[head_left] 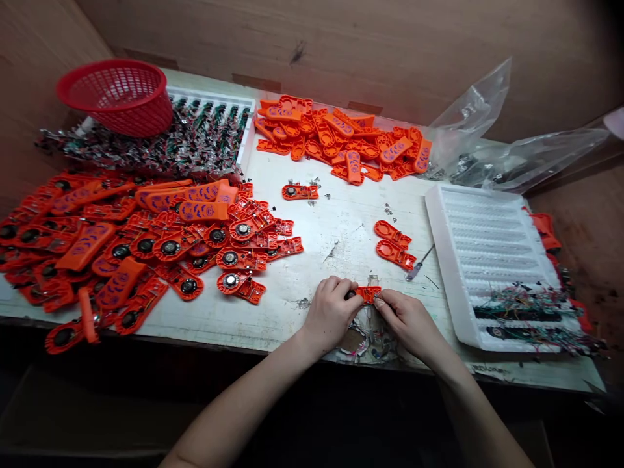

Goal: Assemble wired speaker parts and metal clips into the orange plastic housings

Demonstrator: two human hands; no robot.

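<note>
Near the front edge of the table, my left hand (334,309) is closed around one end of an orange plastic casing half (368,294). My right hand (404,320) has its thumb and fingers pinched together at the casing's right end; what lies between them is too small to make out. Two more orange casing halves (394,245) lie beyond my right hand, with a small screwdriver (420,263) beside them. Farther back rests a casing half with a round speaker (299,192). Small metal pieces (389,210) are scattered on the tabletop.
Orange casings with speakers (170,247) are heaped at left. Behind them, a red basket (117,97) stands on wired parts in a foam tray (246,140). More casings (341,140) lie at the back. A white foam tray (451,286) and clear plastic bags (480,117) are at right.
</note>
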